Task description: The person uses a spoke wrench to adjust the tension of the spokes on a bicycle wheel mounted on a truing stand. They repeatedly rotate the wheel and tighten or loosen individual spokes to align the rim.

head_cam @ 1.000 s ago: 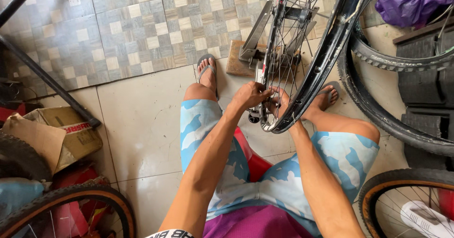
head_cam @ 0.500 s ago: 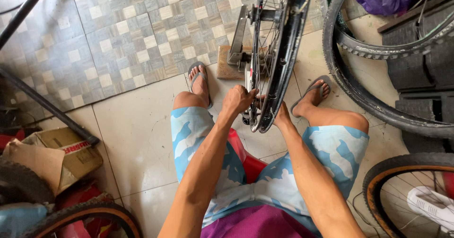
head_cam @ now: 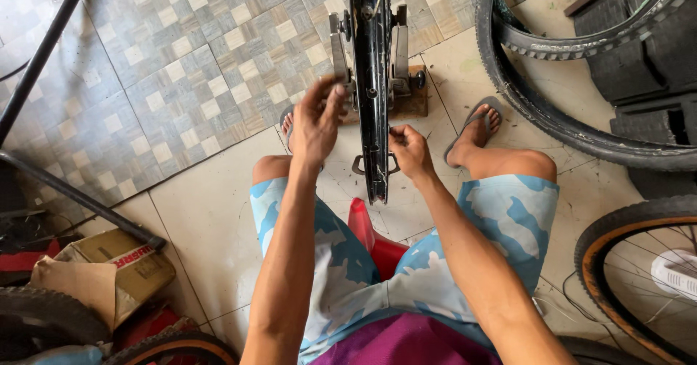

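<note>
The left hand (head_cam: 317, 122) is raised beside the bicycle rim (head_cam: 372, 82), its fingers loosely curled and slightly spread, with the fingertips up near the left upright of the metal wheel stand (head_cam: 338, 49). It seems to grip nothing, though whether a fingertip touches the stand's arm is hard to tell from this angle. The right hand (head_cam: 409, 149) sits lower on the other side of the rim, fingers pinched together close to the rim's edge, perhaps on a spoke or a small fitting; the view is too fine to say which.

The rim stands upright and edge-on to the camera, clamped between the two arms of the stand, directly between the hands and running down toward the person's knees. By my judgement, the work in hand is adjusting or checking the wheel in its stand, with the left hand lifted off and the right doing the fine work. The next move likely calls for a steady pinch on the right and a light guiding touch on the left, so the rim turns without wobbling.

The stand rests on a small wooden block (head_cam: 414, 100) on the tiled floor (head_cam: 181, 82). A red stool (head_cam: 374, 238) shows between the legs. Loose tyres (head_cam: 573, 129) lie to the right, and a torn cardboard box (head_cam: 109, 271) to the left.
</note>
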